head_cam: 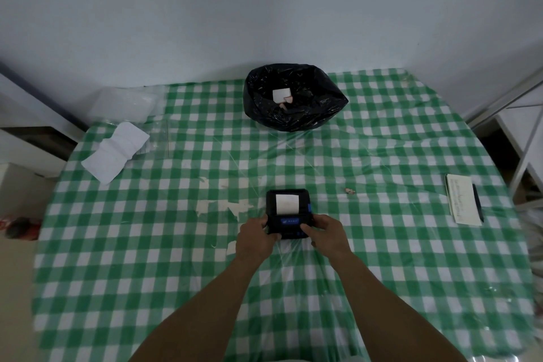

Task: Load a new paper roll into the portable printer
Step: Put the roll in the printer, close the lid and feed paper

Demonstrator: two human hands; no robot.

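A small black portable printer (289, 222) with a blue label panel lies on the green-and-white checked table (382, 258). White paper (287, 203) shows across its far half. My left hand (255, 239) grips the printer's near left corner. My right hand (327, 232) grips its near right side, with the thumb on the front face. Both hands hide the printer's near edge.
A black rubbish bag (293, 97) with scraps of paper inside stands at the back. A strip of white paper (116, 151) and clear plastic packaging (126, 103) lie at the far left. A notepad (462, 203) with a pen (477, 202) lies at the right edge.
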